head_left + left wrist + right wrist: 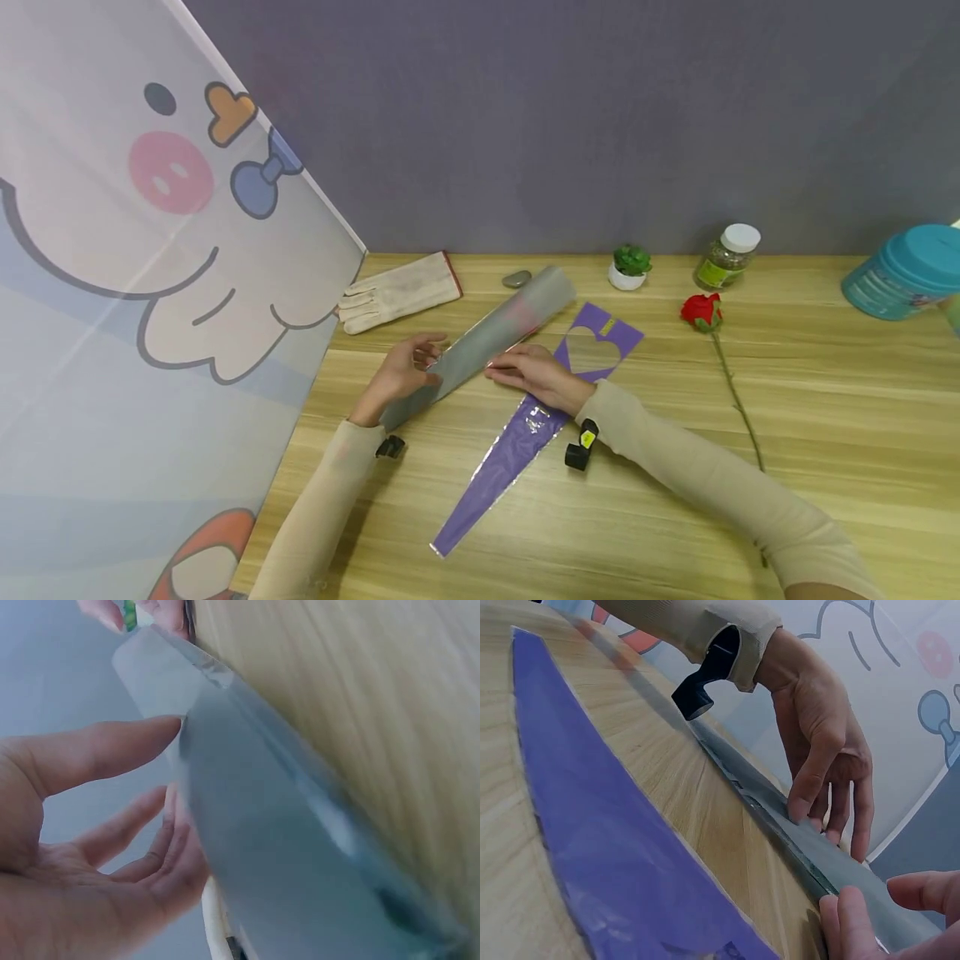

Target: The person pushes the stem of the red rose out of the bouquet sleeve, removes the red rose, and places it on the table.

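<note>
A grey translucent flower sleeve [480, 346] lies slanted on the table, a pinkish-red patch showing through its upper part. At its far edge is my left hand [405, 367]; in the left wrist view, the thumb [142, 742] touches the film and the loosely bent fingers sit beyond the edge. My right hand [536, 371] pinches the near edge, partway up the sleeve. Under the right wrist passes a purple flower sleeve [510, 454], flat, with a heart-shaped clear window near its wide end. In the right wrist view, the right fingers [851, 922] meet the grey film's edge.
Behind lie a white work glove [405, 292] and a grey stone [517, 279]. A small potted succulent [628, 267], a lidded jar [727, 257] and a blue tub [903, 271] stand along the back. To the right rests a red artificial rose [702, 312] with a long stem.
</note>
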`<action>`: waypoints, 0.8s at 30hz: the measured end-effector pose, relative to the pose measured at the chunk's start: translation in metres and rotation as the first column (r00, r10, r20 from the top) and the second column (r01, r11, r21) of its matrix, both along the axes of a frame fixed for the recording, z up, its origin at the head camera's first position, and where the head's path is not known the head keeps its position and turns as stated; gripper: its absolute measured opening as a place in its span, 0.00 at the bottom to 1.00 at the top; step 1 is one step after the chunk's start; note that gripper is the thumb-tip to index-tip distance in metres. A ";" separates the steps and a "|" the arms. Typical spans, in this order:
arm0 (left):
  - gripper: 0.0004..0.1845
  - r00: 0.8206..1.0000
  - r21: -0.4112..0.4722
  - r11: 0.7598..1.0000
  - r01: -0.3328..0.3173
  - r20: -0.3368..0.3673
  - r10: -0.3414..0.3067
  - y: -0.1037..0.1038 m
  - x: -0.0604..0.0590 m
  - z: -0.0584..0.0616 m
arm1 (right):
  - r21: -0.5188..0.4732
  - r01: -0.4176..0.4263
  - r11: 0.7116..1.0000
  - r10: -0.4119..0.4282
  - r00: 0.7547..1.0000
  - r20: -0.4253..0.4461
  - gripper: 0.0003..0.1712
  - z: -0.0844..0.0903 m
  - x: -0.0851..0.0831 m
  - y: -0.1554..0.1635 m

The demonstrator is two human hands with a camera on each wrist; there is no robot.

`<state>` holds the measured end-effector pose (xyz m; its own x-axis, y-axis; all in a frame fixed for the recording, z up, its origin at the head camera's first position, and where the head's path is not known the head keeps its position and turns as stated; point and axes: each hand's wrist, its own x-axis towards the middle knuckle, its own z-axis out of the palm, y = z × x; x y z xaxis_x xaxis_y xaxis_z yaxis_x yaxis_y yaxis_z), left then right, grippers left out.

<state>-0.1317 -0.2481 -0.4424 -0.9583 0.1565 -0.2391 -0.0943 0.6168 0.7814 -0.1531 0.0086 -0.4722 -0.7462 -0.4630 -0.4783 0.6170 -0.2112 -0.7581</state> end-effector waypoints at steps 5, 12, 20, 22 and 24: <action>0.35 1.000 0.045 0.999 0.006 -0.008 -0.006 0.001 0.003 0.002 | -0.013 0.011 1.000 -0.011 1.000 -0.006 0.09 0.003 0.004 0.003; 0.27 0.999 0.076 0.996 0.048 -0.006 -0.048 0.006 0.009 0.008 | -0.009 0.005 1.000 -0.006 0.997 -0.077 0.12 0.006 0.007 0.010; 0.26 0.996 0.153 0.984 0.088 -0.022 -0.086 0.019 0.011 0.015 | -0.056 0.026 0.998 -0.037 0.977 -0.210 0.15 0.016 0.008 0.023; 0.27 0.996 0.179 0.980 0.088 -0.026 -0.085 0.023 0.012 0.017 | -0.057 0.031 0.998 -0.044 0.970 -0.237 0.14 0.020 0.008 0.028; 0.27 0.996 0.201 0.975 0.091 -0.037 -0.085 0.028 0.012 0.020 | -0.052 0.031 0.998 -0.043 0.963 -0.264 0.14 0.023 0.008 0.032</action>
